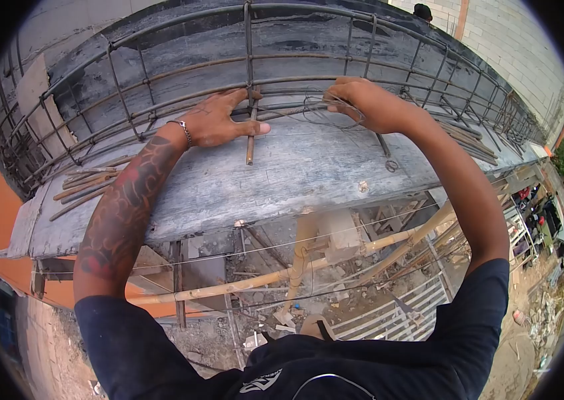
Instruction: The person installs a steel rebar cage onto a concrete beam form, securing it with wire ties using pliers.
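My left hand [217, 121] is at the rebar cage [250, 47], its thumb and index finger apart and lying across a short rebar piece [250, 150] that juts toward me. It presses on this piece where it meets the cage's long bars. To the right, the curled fingers of my right hand [372, 105] pinch a loose bundle of thin tie wire [315, 112]. Loops of the wire hang around the fingers, beside the lower bars. Where the fingertips close is partly hidden.
A grey plank platform [282, 180] lies under the cage. Loose rebar lengths [85, 185] rest at left, more rods [469, 141] at right. Bamboo poles [242, 287] and a white metal grille [395, 313] show below the platform's edge. A person's head [422, 11] appears behind the wall panel.
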### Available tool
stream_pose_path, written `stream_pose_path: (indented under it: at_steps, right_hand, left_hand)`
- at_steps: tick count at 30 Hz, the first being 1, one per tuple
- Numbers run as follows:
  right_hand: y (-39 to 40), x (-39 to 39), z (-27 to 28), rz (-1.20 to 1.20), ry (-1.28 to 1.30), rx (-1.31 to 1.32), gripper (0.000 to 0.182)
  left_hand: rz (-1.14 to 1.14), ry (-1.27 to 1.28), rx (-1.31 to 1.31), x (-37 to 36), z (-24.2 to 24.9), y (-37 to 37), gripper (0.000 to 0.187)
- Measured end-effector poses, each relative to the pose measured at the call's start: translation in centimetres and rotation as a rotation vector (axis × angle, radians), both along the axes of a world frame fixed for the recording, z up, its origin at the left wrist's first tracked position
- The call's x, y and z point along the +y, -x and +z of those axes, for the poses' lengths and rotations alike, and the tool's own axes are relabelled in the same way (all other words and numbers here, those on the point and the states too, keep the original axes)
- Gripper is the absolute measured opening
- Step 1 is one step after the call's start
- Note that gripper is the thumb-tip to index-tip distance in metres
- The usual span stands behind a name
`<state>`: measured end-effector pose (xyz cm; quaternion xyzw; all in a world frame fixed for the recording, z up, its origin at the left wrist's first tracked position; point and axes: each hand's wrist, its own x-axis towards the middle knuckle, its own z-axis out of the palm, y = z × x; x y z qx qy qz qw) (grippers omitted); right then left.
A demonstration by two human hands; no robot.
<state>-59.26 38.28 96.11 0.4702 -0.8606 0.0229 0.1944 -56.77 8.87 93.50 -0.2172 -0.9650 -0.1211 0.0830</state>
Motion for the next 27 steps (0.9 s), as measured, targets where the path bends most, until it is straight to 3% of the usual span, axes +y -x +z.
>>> stream_pose_path:
  at_steps: [8, 17, 21, 27]
  right_hand:
    - [-3.8, 5.6, 2.8, -0.226, 0.041, -0.051, 0.021]
    - [-8.1, 24.0, 2.5, -0.560, 0.422, 0.000, 0.019]
    - [-6.1, 29.4, 0.4, -0.604, 0.357, 0.094, 0.020]
    - [-2.0, 35.4, -1.9, -0.637, 0.542, -0.086, 0.023]
  left_hand:
    - [0.011, 0.040, 0.052, -0.6, -0.7, 0.0, 0.092]
    - [-0.128, 0.064, 0.098, 0.4, 0.1, 1.0, 0.073]
    - [-0.185, 0.056, 0.147, 0.8, -0.1, 1.4, 0.065]
    - [-0.181, 0.104, 0.221, 1.3, 0.2, 1.0, 0.059]
